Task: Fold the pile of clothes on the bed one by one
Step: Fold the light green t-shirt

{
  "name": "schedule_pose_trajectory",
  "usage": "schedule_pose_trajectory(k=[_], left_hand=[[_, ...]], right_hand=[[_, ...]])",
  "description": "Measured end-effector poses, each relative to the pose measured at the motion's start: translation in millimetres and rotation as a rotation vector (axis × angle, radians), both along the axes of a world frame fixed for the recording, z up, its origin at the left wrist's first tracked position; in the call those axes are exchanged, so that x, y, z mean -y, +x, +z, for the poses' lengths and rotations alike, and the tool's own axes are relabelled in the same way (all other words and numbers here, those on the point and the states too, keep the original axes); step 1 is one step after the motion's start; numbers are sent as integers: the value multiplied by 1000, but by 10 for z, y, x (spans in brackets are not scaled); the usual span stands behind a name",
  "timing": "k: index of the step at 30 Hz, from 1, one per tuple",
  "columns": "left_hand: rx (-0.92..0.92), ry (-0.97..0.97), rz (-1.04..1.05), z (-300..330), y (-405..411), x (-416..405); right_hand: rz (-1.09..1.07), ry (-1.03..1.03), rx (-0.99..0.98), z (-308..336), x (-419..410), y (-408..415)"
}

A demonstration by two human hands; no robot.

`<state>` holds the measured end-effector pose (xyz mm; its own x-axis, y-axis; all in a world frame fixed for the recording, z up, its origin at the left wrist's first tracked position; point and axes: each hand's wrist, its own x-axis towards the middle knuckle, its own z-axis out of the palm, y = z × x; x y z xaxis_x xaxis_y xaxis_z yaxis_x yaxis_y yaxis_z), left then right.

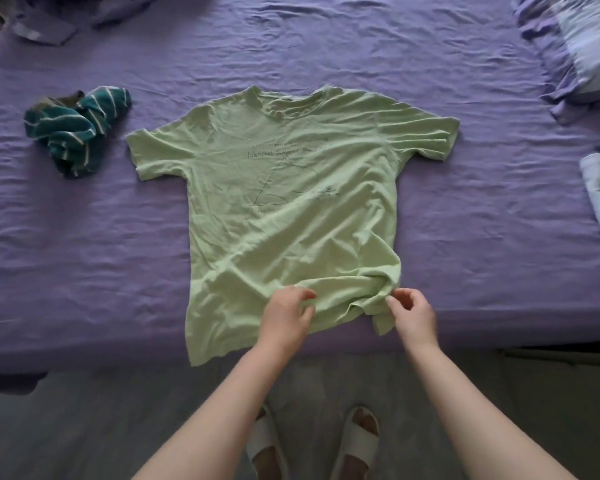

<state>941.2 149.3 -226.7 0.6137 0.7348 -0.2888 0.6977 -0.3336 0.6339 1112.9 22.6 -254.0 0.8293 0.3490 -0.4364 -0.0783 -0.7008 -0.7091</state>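
T-shirt (284,209) is spread flat mid-bed (465,202), hem bunched at the near edge. Hem fabric is pinched by left hand (284,318); right hand (414,315) is curled at it, grasp unclear. Uneven pulling could skew the fold. 1 striped garment (73,129) lies well apart.

I'm in a home bedroom: a bed (84,237) with purple sheet, pillow (589,39) at its far right corner.

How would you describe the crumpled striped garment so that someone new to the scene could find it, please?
Start from the purple bed sheet and find the green T-shirt spread flat at its middle. Just beyond the shirt's left sleeve lies the striped garment, apart from it. It alone is bunched up, dark teal with pale stripes.
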Motion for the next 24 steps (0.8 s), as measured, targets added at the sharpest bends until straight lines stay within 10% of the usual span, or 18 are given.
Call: schedule_pose_trajectory(k=[10,15,24], left_hand=[[-350,269,-393,-734,726,435],[-274,257,-392,-751,775,302],[28,-421,-255,-284,360,401]], right_hand=[[654,-300,350,-374,118,116],[345,35,85,-268,314,391],[-23,452,-295,224,680,631]])
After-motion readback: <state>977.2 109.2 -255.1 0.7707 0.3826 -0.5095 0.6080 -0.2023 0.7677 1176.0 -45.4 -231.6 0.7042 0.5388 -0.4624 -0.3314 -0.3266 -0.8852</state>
